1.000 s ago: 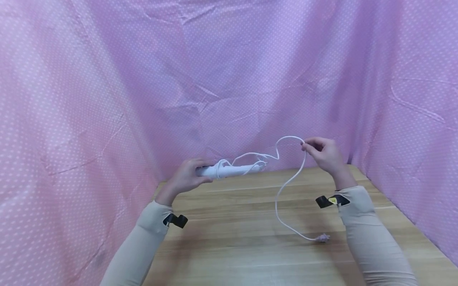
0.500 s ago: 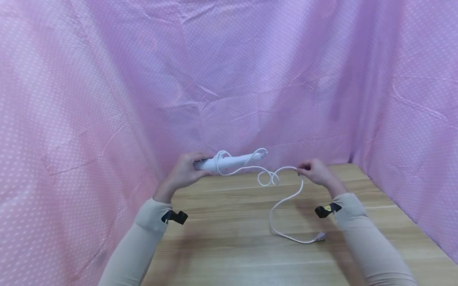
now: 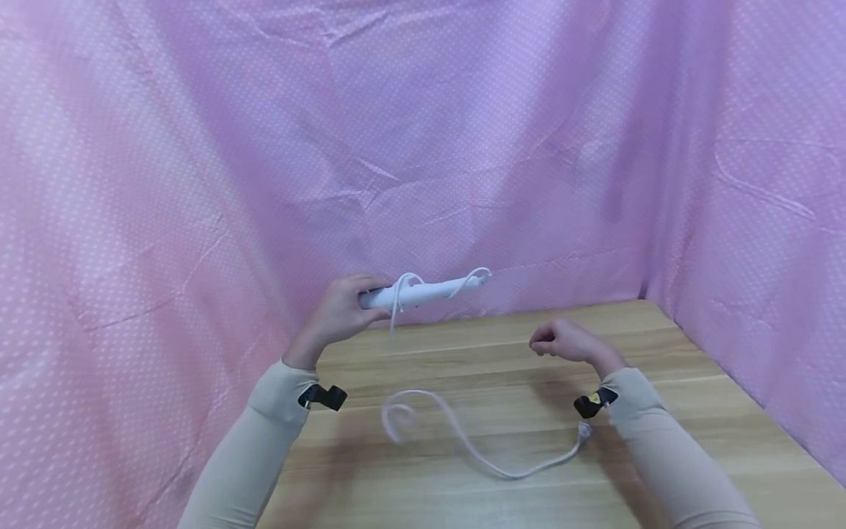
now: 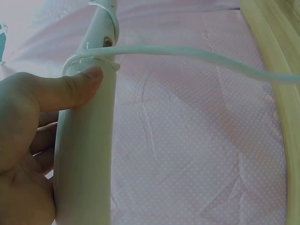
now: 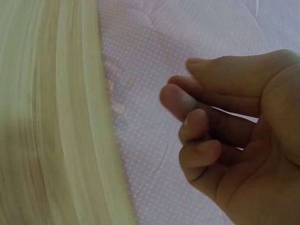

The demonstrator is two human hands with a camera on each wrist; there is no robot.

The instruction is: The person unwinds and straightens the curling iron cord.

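My left hand point(image 3: 344, 312) grips one end of a white wand-shaped appliance point(image 3: 432, 292), which looks like a hair iron, above the table's far edge. In the left wrist view the thumb lies along its smooth barrel point(image 4: 84, 154), just below a loop of white cord point(image 4: 159, 49). That cord winds around the middle and joins the far end. Its lower stretch hangs and curves, blurred, over the table towards a pale plug point(image 3: 584, 431) near my right wrist. My right hand point(image 3: 571, 342) is off the cord; its fingers are loosely curled around nothing in the right wrist view.
A light wooden table point(image 3: 674, 411) spreads beneath both hands. Pink dotted cloth point(image 3: 423, 147) hangs at the back and along both sides, close behind the appliance. Each wrist carries a small black camera mount point(image 3: 324, 397).
My right hand has come down and a little left, letting go of the cord. The cord's loose part has dropped towards the table. The appliance's right end has risen in my left hand.
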